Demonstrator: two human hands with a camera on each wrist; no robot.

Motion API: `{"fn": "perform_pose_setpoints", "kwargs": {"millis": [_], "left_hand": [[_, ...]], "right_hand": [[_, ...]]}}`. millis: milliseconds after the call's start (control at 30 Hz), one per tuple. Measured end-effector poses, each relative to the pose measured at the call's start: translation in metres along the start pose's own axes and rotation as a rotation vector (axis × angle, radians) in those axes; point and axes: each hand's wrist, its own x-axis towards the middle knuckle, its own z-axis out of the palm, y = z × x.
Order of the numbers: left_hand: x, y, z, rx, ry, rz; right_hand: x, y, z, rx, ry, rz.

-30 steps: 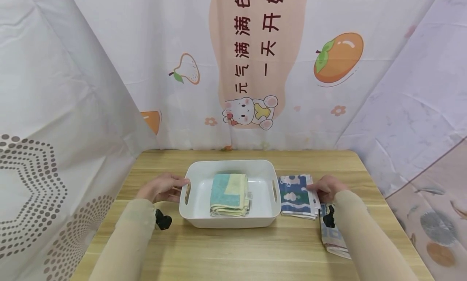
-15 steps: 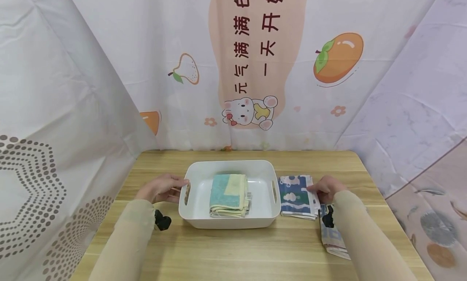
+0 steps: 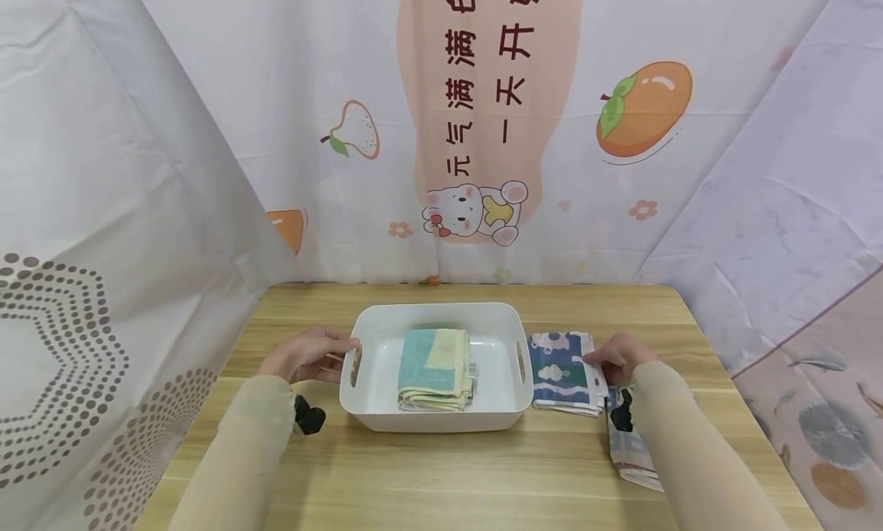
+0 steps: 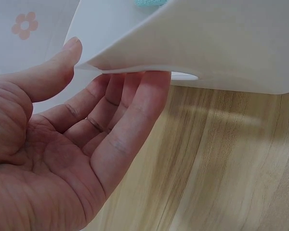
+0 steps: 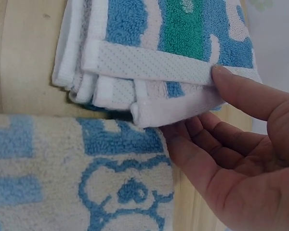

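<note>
A white plastic storage basket (image 3: 372, 421) with handle slots stands on the table. My left hand (image 3: 310, 355) holds its left end. In the left wrist view the thumb lies at the rim and the fingertips (image 4: 156, 84) reach up to the handle slot. Inside the basket lies a folded teal and cream towel (image 3: 431, 366). To the basket's right is a folded blue and green towel (image 3: 557, 368) with white borders. My right hand (image 3: 623, 356) pinches its right edge, thumb (image 5: 245, 91) on top and fingers underneath. Another folded towel (image 5: 48, 168), blue and beige, lies nearer, partly hidden under the right forearm.
The wooden table (image 3: 441, 477) carries everything, its front part bare wood. Printed curtains (image 3: 345, 209) hang behind the table and along both sides. A small tag sticks out from the teal towel in the basket.
</note>
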Motion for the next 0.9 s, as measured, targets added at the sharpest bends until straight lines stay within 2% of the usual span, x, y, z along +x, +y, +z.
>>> {"fn": "perform_pose_setpoints", "kwargs": {"millis": [200, 567, 900], "left_hand": [[0.001, -0.001, 0.0, 0.005, 0.01, 0.001], [0.001, 0.001, 0.001, 0.005, 0.008, -0.005], [0.002, 0.0, 0.0, 0.009, 0.011, -0.008]], "right_hand": [[0.002, 0.003, -0.002, -0.014, -0.01, -0.003], [0.007, 0.011, -0.003, 0.069, 0.001, -0.032], [0.005, 0.014, -0.001, -0.001, 0.018, -0.076]]}}
